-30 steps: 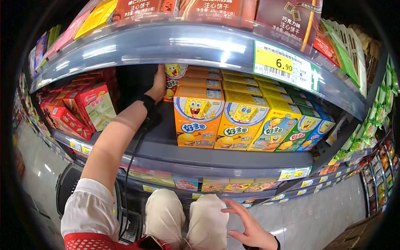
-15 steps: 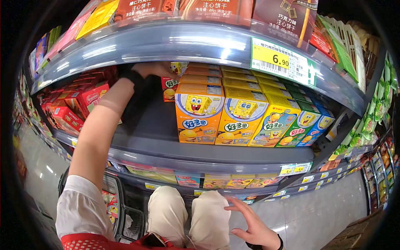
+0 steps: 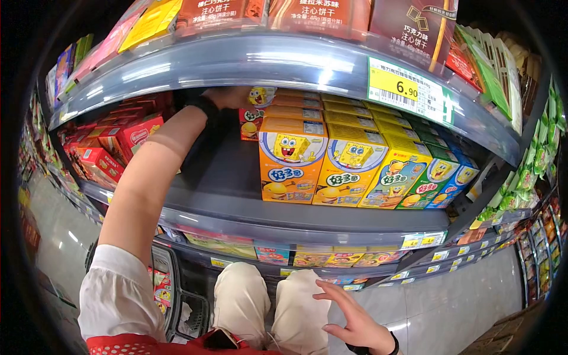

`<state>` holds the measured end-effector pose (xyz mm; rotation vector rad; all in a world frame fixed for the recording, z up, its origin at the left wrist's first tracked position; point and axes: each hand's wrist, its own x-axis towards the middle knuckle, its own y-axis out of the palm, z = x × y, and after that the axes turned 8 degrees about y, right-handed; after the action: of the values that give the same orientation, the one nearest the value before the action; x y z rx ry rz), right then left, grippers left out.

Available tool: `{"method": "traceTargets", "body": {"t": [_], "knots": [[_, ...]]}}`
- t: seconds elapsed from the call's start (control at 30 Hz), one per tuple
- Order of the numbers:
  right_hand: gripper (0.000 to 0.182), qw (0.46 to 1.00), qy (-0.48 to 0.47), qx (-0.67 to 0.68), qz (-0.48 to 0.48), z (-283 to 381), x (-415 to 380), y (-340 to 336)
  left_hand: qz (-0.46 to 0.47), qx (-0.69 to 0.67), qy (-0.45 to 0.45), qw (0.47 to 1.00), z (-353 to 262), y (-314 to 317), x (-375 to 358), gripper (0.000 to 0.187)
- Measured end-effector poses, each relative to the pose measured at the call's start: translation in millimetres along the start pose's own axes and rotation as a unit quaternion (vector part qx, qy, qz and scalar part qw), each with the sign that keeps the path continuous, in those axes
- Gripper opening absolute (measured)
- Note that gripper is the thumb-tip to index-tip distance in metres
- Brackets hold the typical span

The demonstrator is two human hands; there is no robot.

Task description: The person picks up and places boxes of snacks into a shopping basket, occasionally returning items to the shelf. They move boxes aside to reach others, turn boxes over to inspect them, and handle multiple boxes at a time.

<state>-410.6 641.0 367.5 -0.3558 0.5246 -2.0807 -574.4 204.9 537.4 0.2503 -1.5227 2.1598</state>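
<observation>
My left arm reaches deep into the shelf, and my left hand (image 3: pixel 232 96) is at the upper left of a red snack box (image 3: pixel 249 123) with a yellow cartoon character on it. The upper shelf's edge and shadow hide most of the fingers, so their grip does not show. Right of that box stand rows of snack boxes: an orange box (image 3: pixel 288 168) in front, then a yellow-orange box (image 3: pixel 349 171), a yellow box (image 3: pixel 393 177), a green box (image 3: pixel 427 180) and a blue box (image 3: pixel 454 183). My right hand (image 3: pixel 355 322) hangs beside my knee, fingers spread, holding nothing.
Red boxes (image 3: pixel 106 151) lean and lie on the shelf's left side. Above my arm runs the upper shelf's edge (image 3: pixel 236 65), with a price tag (image 3: pixel 405 89). A dark shopping basket (image 3: pixel 192 313) holding red packs stands on the floor by my left leg.
The view has shifted slightly, moving the shelf contents right in the picture. My left hand stays by the red box at the back; my right hand keeps its open pose.
</observation>
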Motion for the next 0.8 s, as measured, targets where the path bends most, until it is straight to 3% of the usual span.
{"method": "traceTargets", "body": {"t": [0.13,0.17,0.23,0.27,0.3,0.33,0.37,0.4,0.43,0.47,0.53,0.57,0.67,0.73,0.8], "knots": [[0.082,1.0,0.003,0.02,0.006,7,3,7,-0.015,0.037,0.004,0.999,-11,-3,-5,0.095],[0.081,1.0,-0.006,0.011,0.001,8,3,8,0.026,0.045,-0.019,0.998,-21,-15,-7,0.097],[0.081,1.0,-0.018,-0.002,0.0,12,1,10,-0.015,-0.031,0.004,0.999,-13,-10,-3,0.095],[0.081,1.0,-0.017,-0.008,0.001,14,-1,11,-0.16,0.013,0.099,0.982,17,25,-1,0.081],[0.081,1.0,-0.016,-0.013,0.007,16,-1,12,-0.079,0.036,0.043,0.995,-4,-10,-13,0.077],[0.08,1.0,-0.015,-0.016,0.019,19,-1,13,-0.129,-0.058,0.101,0.985,14,6,-14,0.069],[0.084,0.999,-0.005,0.002,0.038,25,0,15,-0.081,-0.099,0.07,0.989,-2,-27,-36,0.055],[0.085,0.999,-0.014,-0.019,0.047,29,4,19,-0.108,0.02,0.089,0.99,15,-13,-52,0.043],[0.085,0.997,-0.026,-0.039,0.056,32,10,24,0.048,-0.07,0.034,0.996,-32,-92,-96,0.039],[0.086,0.995,-0.043,-0.058,0.063,33,18,32,-0.028,-0.101,0.078,0.991,-35,-95,-128,0.033],[0.086,0.992,-0.061,-0.03,0.102,35,39,56,-0.005,-0.231,0.087,0.969,-25,-92,-179,0.029],[0.085,0.988,-0.075,-0.036,0.129,41,56,69,0.003,-0.302,0.024,0.953,-31,-97,-212,0.026],[0.074,0.969,-0.092,-0.045,0.223,60,110,116,0.12,-0.335,-0.133,0.925,-18,-88,-304,0.035],[0.068,0.945,-0.182,-0.113,0.245,64,147,158,0.08,-0.404,-0.291,0.864,-12,-55,-380,0.043],[0.063,0.925,-0.241,-0.156,0.248,62,184,205,0.127,-0.442,-0.373,0.806,0,-10,-458,0.044]]}}
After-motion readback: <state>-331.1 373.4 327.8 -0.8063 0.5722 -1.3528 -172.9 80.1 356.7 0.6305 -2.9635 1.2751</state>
